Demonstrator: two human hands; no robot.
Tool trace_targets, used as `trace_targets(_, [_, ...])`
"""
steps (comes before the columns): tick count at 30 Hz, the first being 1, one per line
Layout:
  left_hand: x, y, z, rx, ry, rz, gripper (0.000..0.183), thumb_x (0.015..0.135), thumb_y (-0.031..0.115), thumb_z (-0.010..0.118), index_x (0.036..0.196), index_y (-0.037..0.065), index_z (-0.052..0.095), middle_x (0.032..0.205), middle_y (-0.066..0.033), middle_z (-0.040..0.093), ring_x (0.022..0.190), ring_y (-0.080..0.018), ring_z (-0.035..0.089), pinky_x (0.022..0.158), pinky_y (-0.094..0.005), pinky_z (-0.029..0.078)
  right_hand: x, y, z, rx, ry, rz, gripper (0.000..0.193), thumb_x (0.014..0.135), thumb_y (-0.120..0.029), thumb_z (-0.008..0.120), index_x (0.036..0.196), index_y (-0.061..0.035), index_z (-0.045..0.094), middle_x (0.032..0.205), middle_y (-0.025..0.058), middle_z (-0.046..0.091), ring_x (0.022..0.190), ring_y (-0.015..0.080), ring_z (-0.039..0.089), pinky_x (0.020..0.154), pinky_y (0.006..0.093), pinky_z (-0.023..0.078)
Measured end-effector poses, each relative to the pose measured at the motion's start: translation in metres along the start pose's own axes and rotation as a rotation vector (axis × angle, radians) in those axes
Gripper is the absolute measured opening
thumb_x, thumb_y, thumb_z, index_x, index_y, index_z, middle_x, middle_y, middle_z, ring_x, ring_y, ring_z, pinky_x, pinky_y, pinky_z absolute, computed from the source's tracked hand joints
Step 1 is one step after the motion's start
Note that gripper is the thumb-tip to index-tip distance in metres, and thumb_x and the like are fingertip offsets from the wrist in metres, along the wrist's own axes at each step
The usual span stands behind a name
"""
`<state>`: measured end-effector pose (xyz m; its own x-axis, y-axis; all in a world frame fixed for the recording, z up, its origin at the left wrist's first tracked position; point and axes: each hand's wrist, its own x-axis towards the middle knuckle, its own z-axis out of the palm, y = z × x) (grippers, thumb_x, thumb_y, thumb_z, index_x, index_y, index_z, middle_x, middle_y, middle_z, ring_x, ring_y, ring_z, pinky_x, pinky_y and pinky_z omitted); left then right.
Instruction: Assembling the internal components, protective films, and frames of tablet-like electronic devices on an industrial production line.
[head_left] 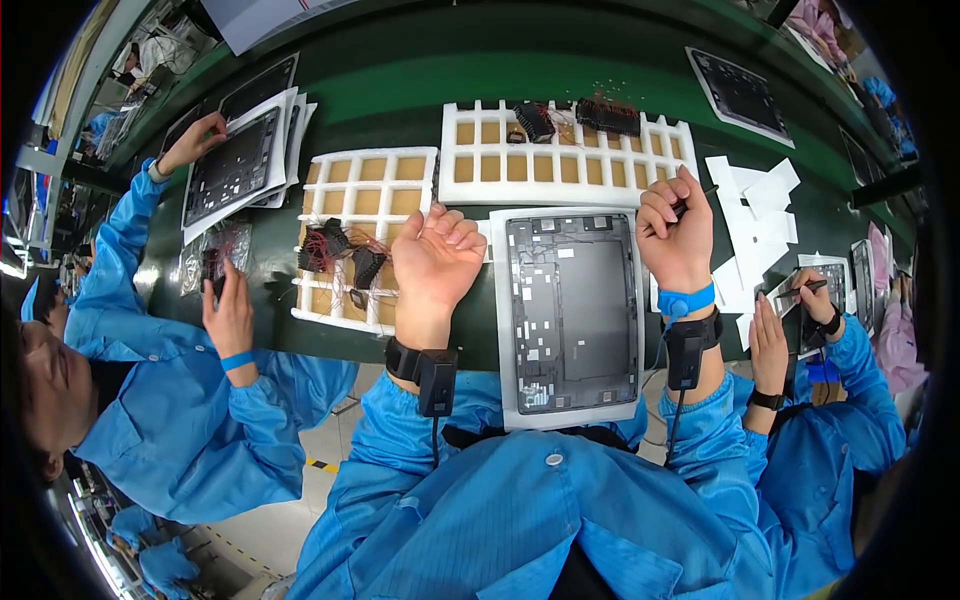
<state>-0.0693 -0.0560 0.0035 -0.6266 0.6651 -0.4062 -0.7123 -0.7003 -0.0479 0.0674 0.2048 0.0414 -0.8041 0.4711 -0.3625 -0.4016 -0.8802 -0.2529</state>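
In front of me a dark grey tablet back housing (600, 330) lies on a white sheet (530, 418), with small white pieces dotted along its left side. My left hand (440, 258) is palm up left of the housing, over the edge of a white foam tray (330, 165); its fingers are loosely curled and hold nothing I can see. At the housing's upper right, my right hand (678, 235) is closed round a thin dark pen-like tool (681, 209), mostly hidden by the fingers. Black parts with reddish wires (325, 245) sit in the left tray.
Another foam tray (470, 190) at the back carries black wired parts (608, 117). White paper pieces (745, 230) lie to the right. Housings (740, 95) (235, 165) rest at both sides. Co-workers in blue sit left (180, 400) and right (830, 430), their hands over the green table (380, 80).
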Motion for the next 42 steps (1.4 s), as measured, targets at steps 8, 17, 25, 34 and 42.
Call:
trace_targets(8, [-0.001, 0.0, -0.002, -0.014, 0.015, -0.011, 0.042, 0.109, 0.035, 0.029, 0.084, 0.008, 0.049, 0.068, -0.0017, 0.038, 0.064, -0.0163, 0.034, 0.063, -0.0317, 0.033, 0.0, -0.002, -0.006, 0.014, 0.01, -0.008, 0.029, 0.103, -0.022, 0.058, 0.077, -0.0125, 0.049, 0.07, -0.0018, 0.043, 0.053, 0.0076, 0.035, 0.043, 0.023, 0.026])
trace_targets(17, [0.0, -0.006, 0.011, 0.421, 0.039, 0.045, 0.026, 0.104, 0.025, 0.042, 0.083, 0.01, 0.049, 0.068, -0.0002, 0.037, 0.064, -0.0147, 0.037, 0.062, -0.0297, 0.033, -0.008, 0.0, -0.003, -0.375, -0.114, -0.141, 0.031, 0.103, -0.024, 0.059, 0.075, -0.0156, 0.049, 0.066, -0.0033, 0.046, 0.053, 0.0069, 0.036, 0.046, 0.0247, 0.026])
trace_targets(25, [0.006, -0.043, 0.031, 2.328, -0.392, 1.081, 0.028, 0.086, 0.01, 0.07, 0.11, 0.0, 0.061, 0.122, -0.0196, 0.06, 0.113, -0.0391, 0.055, 0.097, -0.0471, 0.044, -0.025, 0.005, -0.014, -1.867, -0.262, -0.699, 0.018, 0.087, -0.006, 0.068, 0.105, -0.0054, 0.069, 0.102, 0.0109, 0.066, 0.092, 0.0326, 0.069, 0.079, 0.039, 0.055])
trace_targets(34, [0.024, -0.04, 0.004, 2.825, -0.52, 0.852, 0.083, 0.093, 0.045, 0.065, 0.155, 0.0, 0.033, 0.16, -0.0259, 0.03, 0.152, -0.0404, 0.023, 0.123, -0.0586, 0.012, -0.009, -0.003, -0.047, -2.144, -0.119, -0.771, 0.034, 0.083, 0.001, 0.061, 0.114, -0.0116, 0.068, 0.133, 0.0079, 0.06, 0.098, 0.0365, 0.069, 0.085, 0.0438, 0.057])
trace_targets(42, [0.023, -0.036, 0.005, 2.713, -0.561, 0.889, 0.073, 0.094, 0.034, 0.065, 0.153, 0.001, 0.038, 0.159, -0.0257, 0.033, 0.15, -0.0418, 0.028, 0.122, -0.0575, 0.018, -0.01, -0.018, -0.042, -2.18, -0.221, -0.826, 0.033, 0.081, 0.003, 0.06, 0.108, -0.0111, 0.071, 0.13, 0.0072, 0.062, 0.096, 0.0338, 0.07, 0.081, 0.0446, 0.058])
